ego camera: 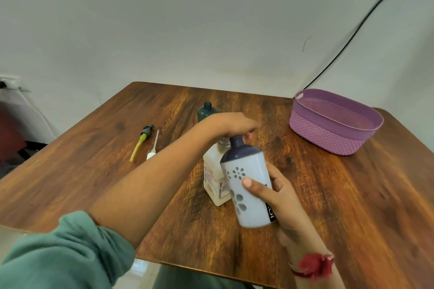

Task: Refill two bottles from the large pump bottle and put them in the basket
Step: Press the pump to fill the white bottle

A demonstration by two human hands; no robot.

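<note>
Spillage is threatening: right hand is clasping the tilted white bottle; left hand blurred, grip unclear, maybe knocking the pump bottle.

You face a brown wood-grain table set against a pale wall. A black cable runs down the wall from the upper right and drops behind the table's far edge, toward its right end. A short dark mark sits just left of it. Beyond the left edge you see a white socket above a blurred red shape.
</note>
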